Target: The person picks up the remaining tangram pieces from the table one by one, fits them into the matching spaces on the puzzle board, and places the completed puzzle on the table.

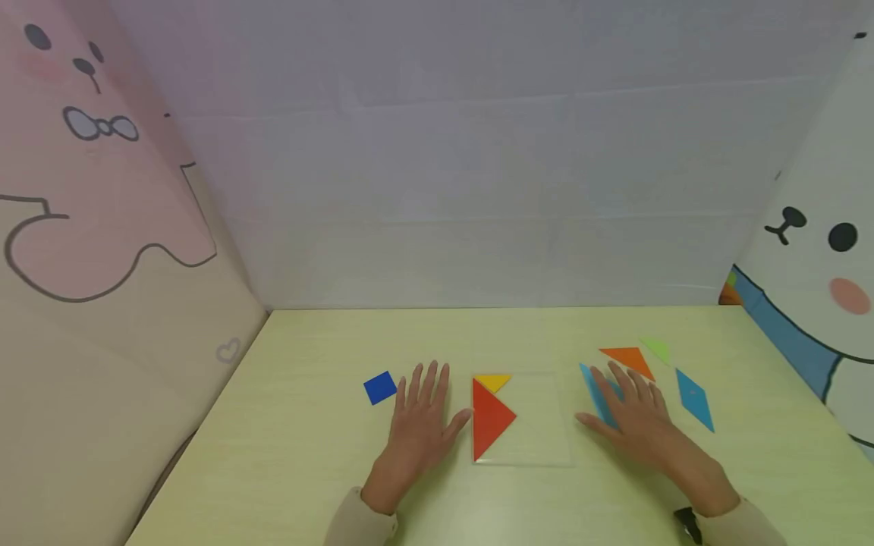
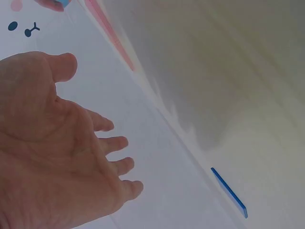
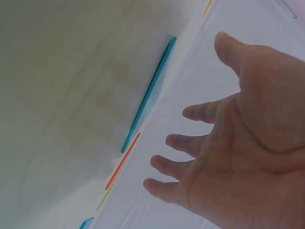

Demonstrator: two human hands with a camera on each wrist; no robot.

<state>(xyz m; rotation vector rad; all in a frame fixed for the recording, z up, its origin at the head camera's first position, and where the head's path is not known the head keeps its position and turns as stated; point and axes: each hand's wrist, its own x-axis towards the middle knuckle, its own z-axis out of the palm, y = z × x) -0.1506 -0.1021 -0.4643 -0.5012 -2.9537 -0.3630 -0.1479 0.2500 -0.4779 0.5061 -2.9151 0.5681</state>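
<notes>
My left hand (image 1: 418, 428) hovers palm down over the table with fingers straight and thumb spread. It is between a dark blue square piece (image 1: 379, 388) and a clear square tray (image 1: 542, 436). Inside the tray, a large red triangle (image 1: 490, 418) lies along the left side, with a small yellow triangle (image 1: 493, 381) at its top corner. My right hand (image 1: 635, 421), also flat with fingers spread, hangs above a large light blue triangle (image 1: 592, 389) and partly covers it. The right wrist view has that palm raised off the pieces, holding nothing.
Beyond the right fingers lie an orange triangle (image 1: 631, 359) and a pale green triangle (image 1: 657, 349). A blue parallelogram (image 1: 695, 400) is farther right. The pale table (image 1: 307, 455) ends at a white backdrop (image 1: 410, 189), with printed cloth at both sides. Something dark (image 1: 686, 523) shows by the right sleeve.
</notes>
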